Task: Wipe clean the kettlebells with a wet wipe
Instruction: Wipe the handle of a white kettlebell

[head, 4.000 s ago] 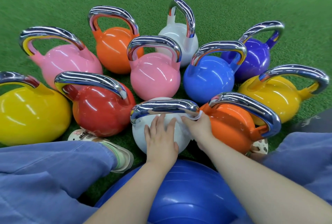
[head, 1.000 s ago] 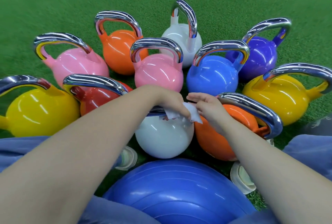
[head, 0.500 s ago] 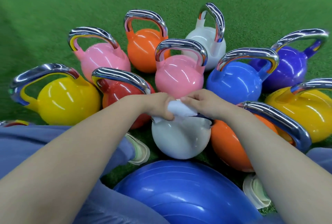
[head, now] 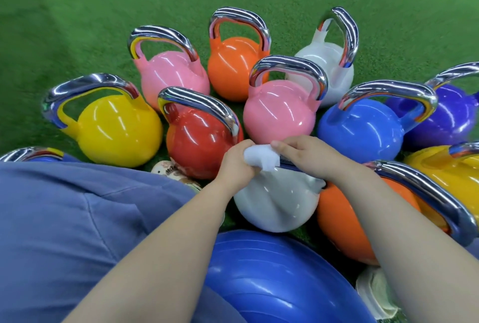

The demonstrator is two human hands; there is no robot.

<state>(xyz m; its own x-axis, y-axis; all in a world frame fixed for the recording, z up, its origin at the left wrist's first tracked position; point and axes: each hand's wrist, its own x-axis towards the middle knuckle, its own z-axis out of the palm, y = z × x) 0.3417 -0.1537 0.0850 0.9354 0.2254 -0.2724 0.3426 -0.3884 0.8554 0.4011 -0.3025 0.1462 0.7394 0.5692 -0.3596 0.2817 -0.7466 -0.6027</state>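
Note:
A white kettlebell [head: 274, 203] stands closest to me on the green turf, its chrome handle mostly covered by my hands. My left hand [head: 237, 162] grips a white wet wipe [head: 261, 158] wrapped over the handle's left part. My right hand [head: 305, 154] curls round the same handle just right of the wipe, its fingertips touching the wipe. Around them stand several coloured kettlebells: red [head: 199, 146], pink [head: 280, 113], blue [head: 360, 131], orange [head: 363, 221], yellow [head: 116, 131].
A blue exercise ball [head: 280, 278] lies between my legs, right under my forearms. My blue trouser leg [head: 77, 219] fills the lower left. More kettlebells stand behind: pink [head: 173, 71], orange [head: 233, 66], white [head: 326, 69], purple [head: 451, 115], yellow [head: 445, 170]. Green turf [head: 77, 12] spreads beyond.
Over the last second my view has swung left, so the kettlebells sit further right. Both hands stay on the white kettlebell's handle with the wipe, my left hand closing tighter on it.

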